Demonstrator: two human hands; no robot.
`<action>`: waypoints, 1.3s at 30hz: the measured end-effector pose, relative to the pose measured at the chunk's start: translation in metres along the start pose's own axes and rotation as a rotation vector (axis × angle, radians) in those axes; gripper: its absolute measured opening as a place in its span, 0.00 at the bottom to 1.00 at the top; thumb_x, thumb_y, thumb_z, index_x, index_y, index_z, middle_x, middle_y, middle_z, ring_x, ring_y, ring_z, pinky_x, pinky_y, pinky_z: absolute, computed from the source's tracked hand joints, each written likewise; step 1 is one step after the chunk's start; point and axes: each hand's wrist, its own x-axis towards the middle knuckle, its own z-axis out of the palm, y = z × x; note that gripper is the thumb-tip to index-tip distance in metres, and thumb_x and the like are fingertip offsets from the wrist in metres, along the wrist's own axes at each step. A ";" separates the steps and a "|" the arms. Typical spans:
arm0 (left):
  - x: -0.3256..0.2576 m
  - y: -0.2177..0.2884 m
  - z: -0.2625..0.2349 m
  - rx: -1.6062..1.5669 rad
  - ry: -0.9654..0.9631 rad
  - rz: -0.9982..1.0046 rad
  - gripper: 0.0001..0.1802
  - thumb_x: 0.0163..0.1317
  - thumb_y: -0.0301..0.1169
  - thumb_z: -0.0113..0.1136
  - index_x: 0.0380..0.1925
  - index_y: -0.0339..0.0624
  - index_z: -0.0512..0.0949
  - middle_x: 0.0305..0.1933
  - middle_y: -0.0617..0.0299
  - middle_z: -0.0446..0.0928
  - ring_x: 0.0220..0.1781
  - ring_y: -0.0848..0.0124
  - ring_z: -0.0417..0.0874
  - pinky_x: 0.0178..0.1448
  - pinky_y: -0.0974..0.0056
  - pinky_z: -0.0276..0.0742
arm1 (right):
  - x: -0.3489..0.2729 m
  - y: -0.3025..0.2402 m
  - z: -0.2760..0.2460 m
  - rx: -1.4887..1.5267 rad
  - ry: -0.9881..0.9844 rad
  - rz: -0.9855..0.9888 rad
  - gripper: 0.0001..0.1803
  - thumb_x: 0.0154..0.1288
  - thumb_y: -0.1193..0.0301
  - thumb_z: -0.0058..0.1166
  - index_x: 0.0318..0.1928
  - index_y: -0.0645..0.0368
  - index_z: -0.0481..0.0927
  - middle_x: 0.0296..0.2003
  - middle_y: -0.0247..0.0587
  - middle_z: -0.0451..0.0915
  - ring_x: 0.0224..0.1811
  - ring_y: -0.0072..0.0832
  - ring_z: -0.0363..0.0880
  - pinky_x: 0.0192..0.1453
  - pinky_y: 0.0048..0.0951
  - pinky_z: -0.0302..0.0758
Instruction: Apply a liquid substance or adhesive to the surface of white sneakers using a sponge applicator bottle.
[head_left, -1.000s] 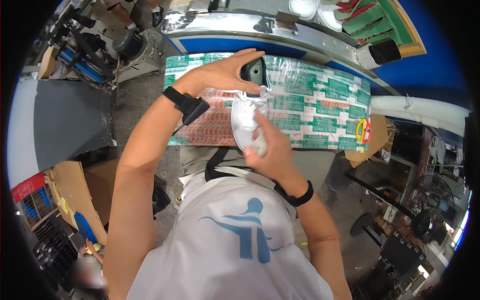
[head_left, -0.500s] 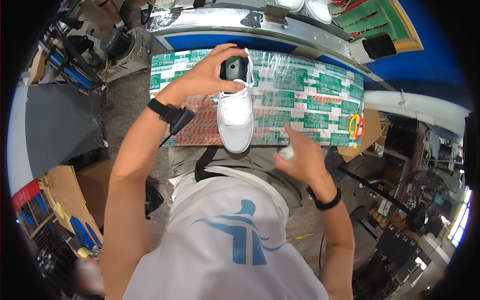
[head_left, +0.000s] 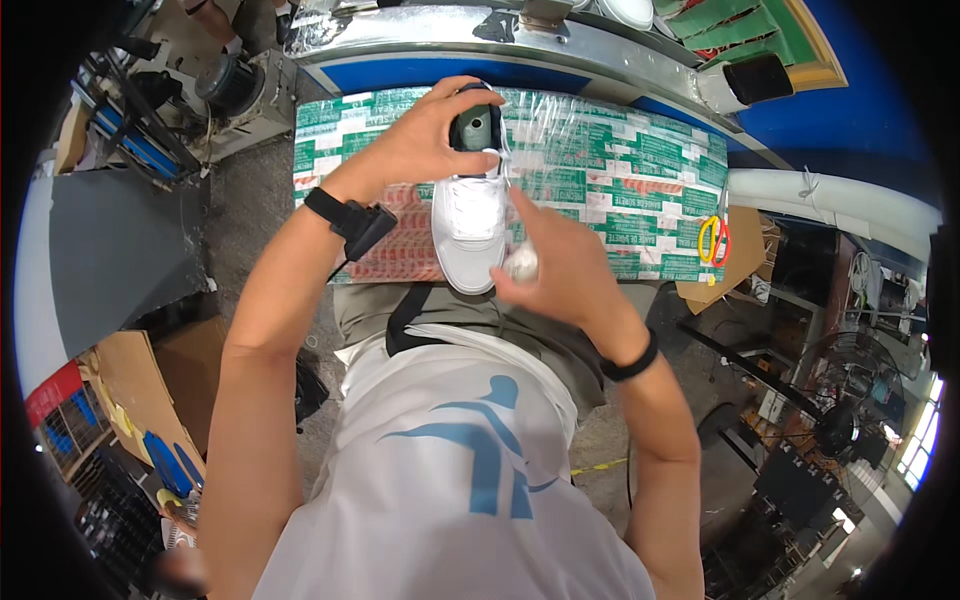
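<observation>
Gripping the heel end of a white sneaker (head_left: 468, 232), my left hand (head_left: 420, 145) curls over the shoe's opening, fingers wrapped round the far side and thumb on the near side, so the hand is closed firmly on it. A dark grey-green shoe last (head_left: 473, 127) fills the opening and shows between my fingers. The sneaker points toe-first toward my body, sole down, its toe reaching just past the near edge of the worktable (head_left: 620, 170). Its upper is plain white and smooth, with white laces across the middle and a rounded toe cap; I see no marks on it from this angle.

My right hand (head_left: 555, 265) sits just beside the toe on the right side, fingers bunched together around a small whitish wad (head_left: 521, 264), a cloth or crumpled paper, I cannot tell which. The wad is at the sneaker's right edge, touching or nearly so.

A black watch (head_left: 350, 222) is on my left wrist and a black band (head_left: 632, 362) on my right. The worktable is covered with green, white and red printed sheeting under clear film. Farther right on it lie scissors (head_left: 714, 238) with yellow and red handles, well apart from the sneaker.
</observation>
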 end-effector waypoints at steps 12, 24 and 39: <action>0.001 -0.012 0.008 0.108 0.069 0.017 0.46 0.61 0.40 0.84 0.80 0.56 0.77 0.89 0.45 0.61 0.91 0.45 0.64 0.88 0.44 0.69 | -0.060 -0.015 -0.011 0.257 -0.076 0.212 0.53 0.56 0.61 0.79 0.81 0.68 0.74 0.53 0.59 0.89 0.54 0.53 0.91 0.60 0.47 0.87; -0.004 -0.006 0.009 0.021 0.092 -0.032 0.46 0.60 0.42 0.86 0.80 0.57 0.78 0.89 0.46 0.62 0.90 0.44 0.66 0.90 0.43 0.68 | -0.009 0.004 0.035 0.252 0.102 0.106 0.53 0.60 0.57 0.79 0.80 0.72 0.73 0.57 0.64 0.89 0.56 0.57 0.92 0.61 0.48 0.87; 0.002 -0.009 0.009 0.140 0.099 0.013 0.46 0.60 0.46 0.86 0.79 0.56 0.79 0.86 0.45 0.65 0.88 0.42 0.67 0.89 0.43 0.69 | -0.091 -0.044 0.026 0.062 -0.028 0.032 0.57 0.50 0.51 0.81 0.79 0.64 0.78 0.37 0.44 0.81 0.35 0.43 0.82 0.40 0.44 0.81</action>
